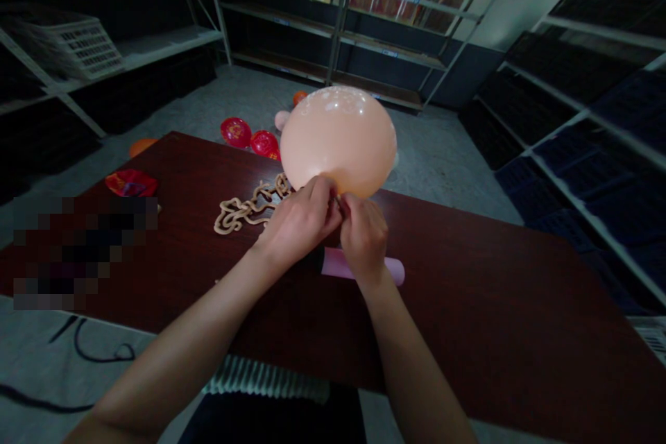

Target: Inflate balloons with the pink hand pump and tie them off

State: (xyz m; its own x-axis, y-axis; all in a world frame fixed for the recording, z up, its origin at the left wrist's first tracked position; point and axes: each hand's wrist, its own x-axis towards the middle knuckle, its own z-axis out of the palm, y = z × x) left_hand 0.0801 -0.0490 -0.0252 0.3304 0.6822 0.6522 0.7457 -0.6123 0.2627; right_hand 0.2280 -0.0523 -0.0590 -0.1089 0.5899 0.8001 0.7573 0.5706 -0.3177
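A large peach balloon (338,139), blown up, stands just beyond my fingers over the far side of the dark wooden table (468,305). My left hand (304,211) is closed with its fingers at the balloon's lower end. Beside it, my right hand (364,229) pinches at the same spot, so both hands grip the balloon's neck, which is mostly hidden by the fingers. Beneath my right wrist lies a pink cylinder (337,262), partly covered by the hand. To the left of my left hand, a tangled tan cord (234,215) rests on the tabletop.
A red patterned piece (131,183) lies at the table's left. Red balloons (236,132) and an orange balloon (143,146) are on the floor beyond. Metal shelves (333,28) line the back, with a white basket (86,48) on the left shelf. Black cables (104,359) trail on the floor.
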